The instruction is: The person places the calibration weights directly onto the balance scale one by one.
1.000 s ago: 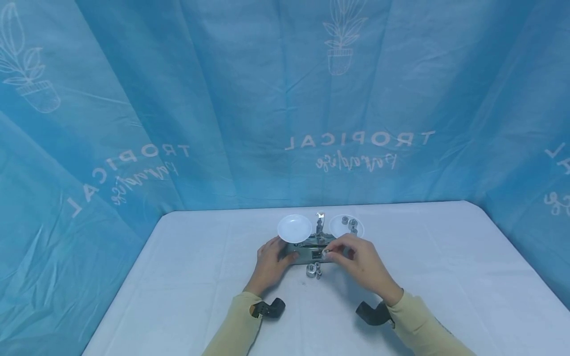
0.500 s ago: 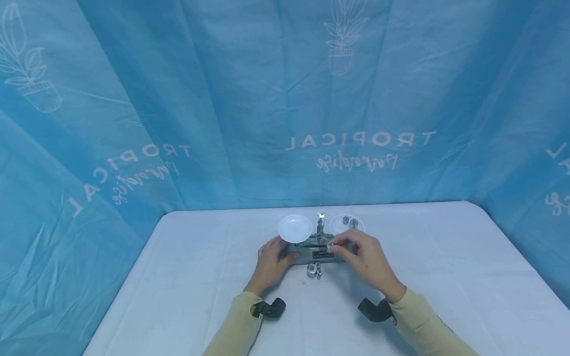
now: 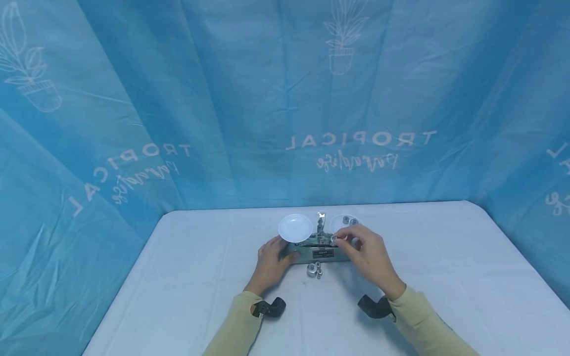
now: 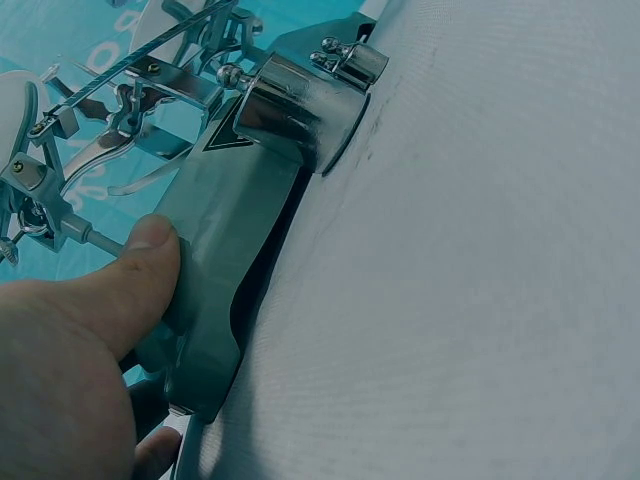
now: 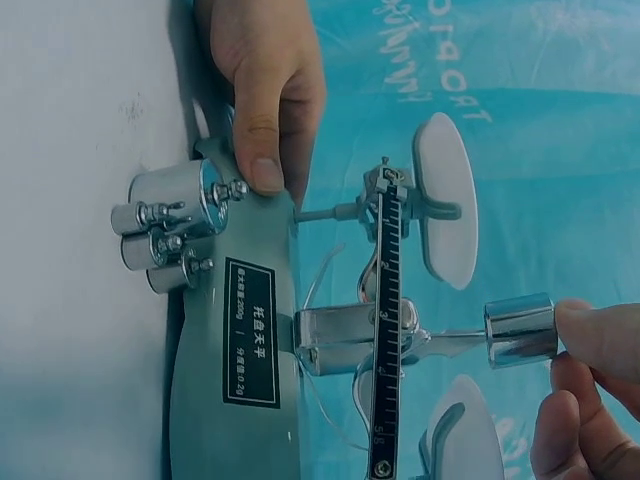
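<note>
A small grey balance scale stands mid-table with a white left pan and a white right pan that carries a few metal weights. My left hand grips the left end of the scale base, thumb on its front. My right hand pinches a small shiny cylinder weight between thumb and fingertips, just above the beam at the near edge of the right pan. Three more weights lie on the table in front of the base.
The white table is backed and flanked by a blue printed curtain close behind the scale. Black wrist camera mounts sit by both sleeves. Bare tabletop lies left, right and in front of the scale.
My right hand has carried the pinched weight up and away from the front of the base toward the right pan. The left hand has stayed on the base.
</note>
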`<state>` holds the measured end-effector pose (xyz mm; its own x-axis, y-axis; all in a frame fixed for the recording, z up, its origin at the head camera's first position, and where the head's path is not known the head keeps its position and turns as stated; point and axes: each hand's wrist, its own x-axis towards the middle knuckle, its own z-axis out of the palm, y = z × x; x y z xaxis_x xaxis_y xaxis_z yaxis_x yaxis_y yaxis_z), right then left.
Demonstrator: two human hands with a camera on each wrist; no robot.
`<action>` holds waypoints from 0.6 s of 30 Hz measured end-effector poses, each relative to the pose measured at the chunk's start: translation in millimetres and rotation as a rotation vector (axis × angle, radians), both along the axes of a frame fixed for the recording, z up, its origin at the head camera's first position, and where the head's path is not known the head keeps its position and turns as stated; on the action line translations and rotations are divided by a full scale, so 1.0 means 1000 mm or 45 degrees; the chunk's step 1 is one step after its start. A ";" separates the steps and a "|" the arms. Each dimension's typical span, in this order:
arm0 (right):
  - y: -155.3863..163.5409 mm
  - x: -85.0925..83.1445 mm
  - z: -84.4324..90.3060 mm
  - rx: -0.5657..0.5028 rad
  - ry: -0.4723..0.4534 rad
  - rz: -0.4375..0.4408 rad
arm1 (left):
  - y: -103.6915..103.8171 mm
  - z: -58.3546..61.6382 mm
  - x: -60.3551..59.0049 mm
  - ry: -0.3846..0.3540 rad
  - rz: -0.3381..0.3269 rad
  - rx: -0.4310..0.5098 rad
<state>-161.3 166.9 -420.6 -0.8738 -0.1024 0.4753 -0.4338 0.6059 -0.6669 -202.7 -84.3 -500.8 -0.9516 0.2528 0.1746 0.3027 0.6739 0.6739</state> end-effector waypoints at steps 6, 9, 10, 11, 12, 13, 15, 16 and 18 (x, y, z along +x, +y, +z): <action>0.000 -0.003 0.000 0.015 0.071 -0.040 | 0.000 -0.001 0.000 0.001 0.003 0.001; -0.001 -0.004 0.000 0.028 0.085 -0.060 | 0.000 -0.001 -0.001 0.003 0.002 0.000; -0.001 -0.004 0.000 0.035 0.086 -0.070 | 0.000 -0.001 0.000 0.003 0.002 0.000; -0.001 -0.004 -0.001 0.038 0.088 -0.076 | 0.000 -0.001 -0.001 0.003 0.002 0.001; 0.000 -0.005 -0.001 0.043 0.090 -0.084 | 0.000 -0.001 -0.001 0.001 0.003 0.003; 0.000 -0.005 -0.001 0.046 0.090 -0.090 | 0.000 -0.001 0.000 -0.002 0.003 0.005; 0.000 -0.006 -0.002 0.051 0.090 -0.102 | 0.000 -0.001 0.000 -0.003 0.002 0.012; 0.000 -0.007 -0.002 0.053 0.091 -0.108 | 0.000 -0.001 0.000 -0.005 0.003 0.012; 0.000 -0.008 -0.002 0.054 0.089 -0.117 | 0.000 -0.001 0.000 -0.005 0.004 0.013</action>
<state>-169.0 167.1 -422.3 -0.8454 -0.0448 0.5322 -0.4196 0.6723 -0.6099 -202.8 -83.8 -501.3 -0.9531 0.2482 0.1730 0.2978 0.6681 0.6818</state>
